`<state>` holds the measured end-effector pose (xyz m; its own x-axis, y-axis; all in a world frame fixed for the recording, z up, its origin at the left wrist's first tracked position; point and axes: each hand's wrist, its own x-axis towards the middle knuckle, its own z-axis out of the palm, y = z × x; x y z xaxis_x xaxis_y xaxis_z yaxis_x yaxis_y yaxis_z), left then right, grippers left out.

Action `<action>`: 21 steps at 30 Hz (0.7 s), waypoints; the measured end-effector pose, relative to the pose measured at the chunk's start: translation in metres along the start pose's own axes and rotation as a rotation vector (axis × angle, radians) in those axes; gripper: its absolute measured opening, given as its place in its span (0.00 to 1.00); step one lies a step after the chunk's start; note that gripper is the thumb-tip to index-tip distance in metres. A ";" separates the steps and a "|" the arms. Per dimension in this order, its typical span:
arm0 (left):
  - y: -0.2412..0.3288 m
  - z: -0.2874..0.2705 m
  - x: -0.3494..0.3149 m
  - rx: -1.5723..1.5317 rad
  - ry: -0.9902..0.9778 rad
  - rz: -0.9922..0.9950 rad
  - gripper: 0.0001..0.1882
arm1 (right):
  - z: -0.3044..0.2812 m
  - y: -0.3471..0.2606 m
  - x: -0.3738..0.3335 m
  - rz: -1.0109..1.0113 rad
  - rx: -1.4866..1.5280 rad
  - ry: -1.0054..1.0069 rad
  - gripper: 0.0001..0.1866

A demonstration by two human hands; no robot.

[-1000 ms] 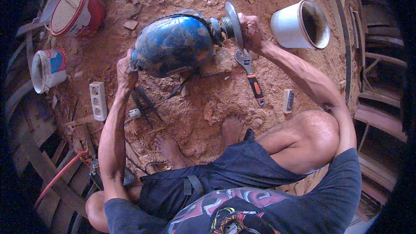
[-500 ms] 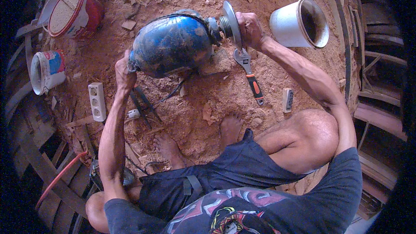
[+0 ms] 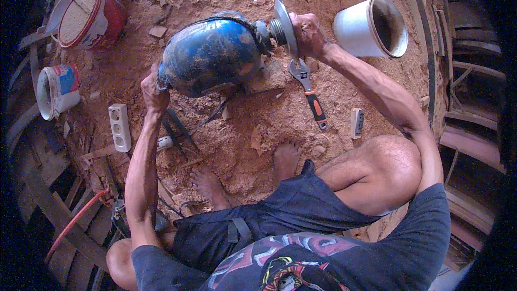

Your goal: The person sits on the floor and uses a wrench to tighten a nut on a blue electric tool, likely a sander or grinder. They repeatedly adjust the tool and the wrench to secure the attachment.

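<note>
A dusty blue, rounded motor-like machine (image 3: 212, 54) lies on its side in the sawdust. A threaded shaft (image 3: 277, 32) sticks out of its right end and carries a grey metal disc (image 3: 286, 28), seen nearly edge-on. My left hand (image 3: 154, 91) is closed at the machine's left end, its fingers partly hidden. On the disc's outer face my right hand (image 3: 308, 35) is closed at the centre; what lies inside its fingers is hidden. Just below the disc lies an adjustable wrench (image 3: 308, 94) with an orange and black handle, touched by neither hand.
A white bucket (image 3: 353, 29) lies tipped at right. At left stand a red bucket (image 3: 102, 19) of sawdust and a smaller white tub (image 3: 67, 94). A socket strip (image 3: 119, 127), a small white block (image 3: 356, 123) and dark tongs-like bars (image 3: 180, 129) lie nearby. Wood scraps (image 3: 158, 31) litter the ground.
The whole view has shifted very slightly. Both hands keep their places on the machine and disc, with the right hand's fingers turned a little; the wrench has stayed put.
</note>
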<state>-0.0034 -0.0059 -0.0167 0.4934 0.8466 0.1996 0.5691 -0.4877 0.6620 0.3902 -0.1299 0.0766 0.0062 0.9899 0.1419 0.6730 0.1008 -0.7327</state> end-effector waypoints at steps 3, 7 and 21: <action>0.015 -0.003 0.003 -0.126 -0.020 -0.227 0.11 | -0.001 0.002 -0.001 0.000 -0.007 0.005 0.31; 0.017 0.005 0.001 -0.244 0.135 -0.206 0.26 | 0.000 0.002 0.000 -0.005 -0.018 0.010 0.31; 0.014 0.006 -0.017 -0.460 0.267 -0.118 0.15 | 0.006 0.005 -0.011 0.446 0.098 0.103 0.30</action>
<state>0.0002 -0.0284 -0.0155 0.2249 0.9440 0.2416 0.2346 -0.2931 0.9269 0.3889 -0.1397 0.0671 0.3558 0.9242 -0.1390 0.5152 -0.3181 -0.7958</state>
